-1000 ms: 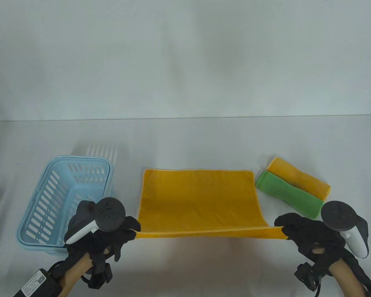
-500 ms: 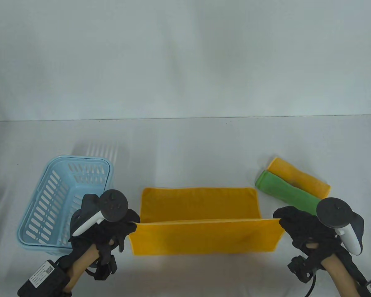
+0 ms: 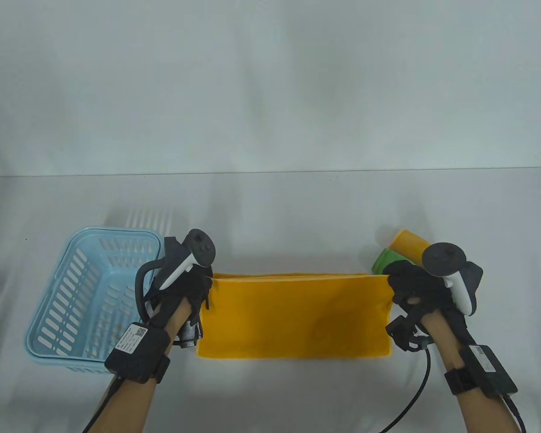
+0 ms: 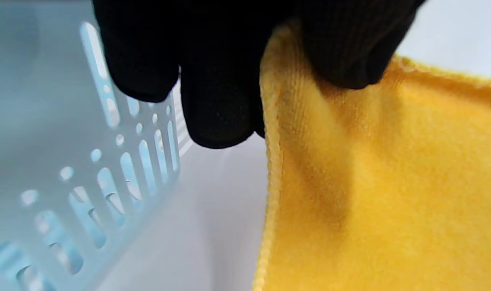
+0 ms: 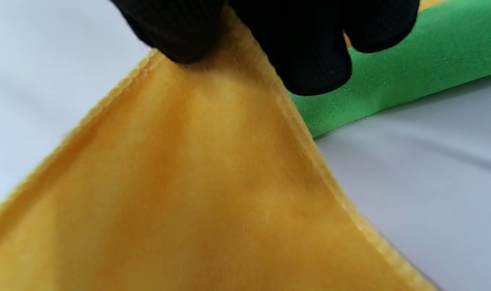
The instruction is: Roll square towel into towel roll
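Left hand (image 3: 182, 288) and right hand (image 3: 412, 286), each pinching a corner, have carried the yellow towel's (image 3: 293, 315) near edge far, apparently completing a half-fold before rolling.

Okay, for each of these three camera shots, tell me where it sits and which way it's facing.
Table view: high in front, looking down at the table; both forearms, left hand, right hand.
Left wrist view: close above the yellow towel corner and blue basket; gloved fingers.
Right wrist view: above the opposite corner, green roll; fingers.
All share the towel.
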Tool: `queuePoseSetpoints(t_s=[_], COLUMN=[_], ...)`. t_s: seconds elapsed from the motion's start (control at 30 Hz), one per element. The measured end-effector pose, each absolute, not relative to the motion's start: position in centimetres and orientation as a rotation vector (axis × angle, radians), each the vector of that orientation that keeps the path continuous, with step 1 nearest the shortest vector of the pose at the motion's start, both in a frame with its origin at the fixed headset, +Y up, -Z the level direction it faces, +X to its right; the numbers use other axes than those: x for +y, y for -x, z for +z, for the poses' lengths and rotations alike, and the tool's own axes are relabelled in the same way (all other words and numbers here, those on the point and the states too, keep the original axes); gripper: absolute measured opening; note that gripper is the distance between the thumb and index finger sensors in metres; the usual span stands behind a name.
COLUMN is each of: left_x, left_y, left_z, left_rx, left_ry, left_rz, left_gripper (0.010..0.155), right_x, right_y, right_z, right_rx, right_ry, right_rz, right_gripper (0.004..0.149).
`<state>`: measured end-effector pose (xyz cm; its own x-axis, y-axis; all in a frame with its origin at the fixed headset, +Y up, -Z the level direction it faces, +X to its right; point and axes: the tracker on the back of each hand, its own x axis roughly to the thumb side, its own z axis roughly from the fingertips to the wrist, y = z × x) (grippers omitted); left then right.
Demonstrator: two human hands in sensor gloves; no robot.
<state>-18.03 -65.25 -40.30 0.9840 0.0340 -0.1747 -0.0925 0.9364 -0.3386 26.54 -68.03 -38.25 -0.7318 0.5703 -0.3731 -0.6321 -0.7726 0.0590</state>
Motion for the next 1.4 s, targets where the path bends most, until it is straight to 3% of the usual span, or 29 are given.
queuePoseSetpoints(t_s=[0.43,0.7,1.07,1.4], left_x=[-72.1,-73.9,-72.7,-68.8], left_y=[15.5,15.8,15.5,15.3], left_z=[-44.3,-45.0,-44.5,-41.2], left_rx=[0.302,0.337,0.316,0.219], left_ry=[0.273,0.261,0.221,0.156], left_rz=[-0.141,-0.132,-0.091,-0.007], left_gripper=[0.042,0.049,0.074,0.077], right_x=[-72.6,-73.8,-72.0,-68.7], right_y=[-22.6,-21.8,-22.2,-21.5], right_z=[-41.7,-42.0,-40.9,-38.2], right_rx=[0.142,0.075,-0.005,-0.051], right_ry=[0.707,0.743,0.760,0.586], right_rz=[2.819,2.909,2.909,2.908], right_gripper=[0.039,0.045,0.071,0.078])
